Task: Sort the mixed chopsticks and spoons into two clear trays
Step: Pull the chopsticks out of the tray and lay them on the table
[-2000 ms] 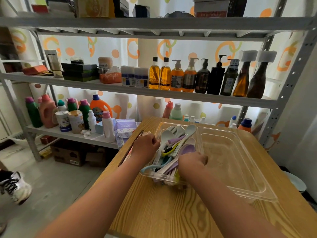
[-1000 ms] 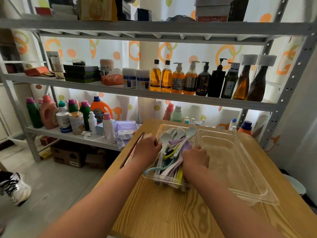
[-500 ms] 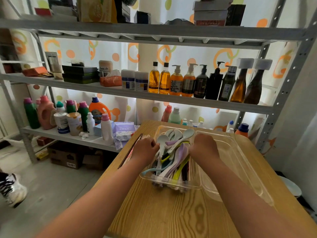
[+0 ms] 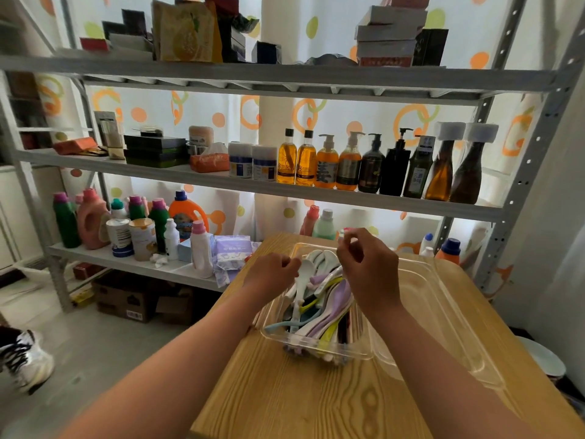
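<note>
Trainer: a black-and-white trainer (image 4: 23, 359) stands on the grey floor at 8 o'clock in the frame.
Rack: a grey metal rack (image 4: 253, 189) fills the back wall. Detergent bottles (image 4: 91, 220) crowd its low shelf at 9 o'clock, and amber and dark pump bottles (image 4: 348, 166) line the middle shelf at 12 o'clock.
Left hand: the left hand (image 4: 272, 275) sits at the narrow tray's 10 o'clock corner, with knuckles up and fingers curled under. Whether it grips anything cannot be told.
Narrow tray: the narrow tray (image 4: 316, 352) of clear plastic lies on the table just below the frame's centre, its long side running from 6 to 12 o'clock.
Spoons: white, lilac, yellow and pale blue spoons (image 4: 329, 299) are heaped inside the narrow tray, bowls toward 12 o'clock.
Chopsticks: dark chopsticks (image 4: 343, 331) lie among the spoons along the tray's 3 o'clock side.
Right hand: the right hand (image 4: 370, 270) is raised over the trays' far end, apart from the left hand. Its thumb and fingertips are drawn together, but what they pinch, if anything, is not visible.
Wide tray: the wide tray (image 4: 443, 327), also clear, lies at the narrow tray's 3 o'clock, the two rims meeting.
Table: the light wooden table (image 4: 285, 394) carries both trays.
Bowl: a white bowl (image 4: 544, 359) sits low beyond the table's edge at 4 o'clock.
</note>
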`<state>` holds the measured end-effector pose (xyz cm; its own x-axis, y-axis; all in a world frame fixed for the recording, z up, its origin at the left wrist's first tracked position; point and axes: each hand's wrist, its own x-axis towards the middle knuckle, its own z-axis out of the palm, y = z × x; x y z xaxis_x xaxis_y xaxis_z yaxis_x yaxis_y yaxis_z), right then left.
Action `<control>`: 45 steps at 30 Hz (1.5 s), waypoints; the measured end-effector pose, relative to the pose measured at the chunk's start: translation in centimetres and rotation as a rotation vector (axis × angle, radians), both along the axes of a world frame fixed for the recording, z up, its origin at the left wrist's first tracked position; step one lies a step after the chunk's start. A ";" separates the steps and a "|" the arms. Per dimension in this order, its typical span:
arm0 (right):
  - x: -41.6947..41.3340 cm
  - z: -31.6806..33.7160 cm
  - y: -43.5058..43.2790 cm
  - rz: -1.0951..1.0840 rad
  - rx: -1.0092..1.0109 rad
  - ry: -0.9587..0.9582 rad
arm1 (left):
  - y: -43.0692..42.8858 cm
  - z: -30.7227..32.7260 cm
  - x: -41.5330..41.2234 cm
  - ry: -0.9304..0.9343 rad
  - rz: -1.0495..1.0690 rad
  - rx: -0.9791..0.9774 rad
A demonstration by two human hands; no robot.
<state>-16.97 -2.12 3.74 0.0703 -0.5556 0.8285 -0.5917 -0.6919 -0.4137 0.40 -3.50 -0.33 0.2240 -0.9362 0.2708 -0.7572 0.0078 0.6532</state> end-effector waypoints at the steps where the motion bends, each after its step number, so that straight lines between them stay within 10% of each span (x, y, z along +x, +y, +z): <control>1: 0.2 -0.1 0.1 0.023 -0.037 0.023 | 0.2 0.4 -0.3 0.066 -0.031 -0.011; 7: 0.9 -1.1 0.8 0.149 -0.196 0.213 | 1.6 3.4 -1.8 0.642 -0.290 0.076; 18: 1.8 -2.3 0.3 0.248 0.014 0.382 | 1.3 1.9 0.7 0.791 -0.204 0.048; 23: 0.5 -2.0 0.0 -0.034 0.211 0.302 | 0.3 1.0 2.7 0.486 0.097 0.048; 29: -0.1 -2.1 -0.2 -0.337 0.650 0.662 | -0.3 -1.7 5.1 -0.093 0.213 0.198; 45: 0.7 -4.2 0.4 -0.439 0.733 1.192 | -0.6 -4.9 5.2 -0.350 0.289 0.271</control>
<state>-16.24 -1.74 -0.42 0.2141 -0.9744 -0.0683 -0.9308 -0.2247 0.2882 5.60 -4.08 -5.22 0.4225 -0.8966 0.1326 -0.8767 -0.3672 0.3106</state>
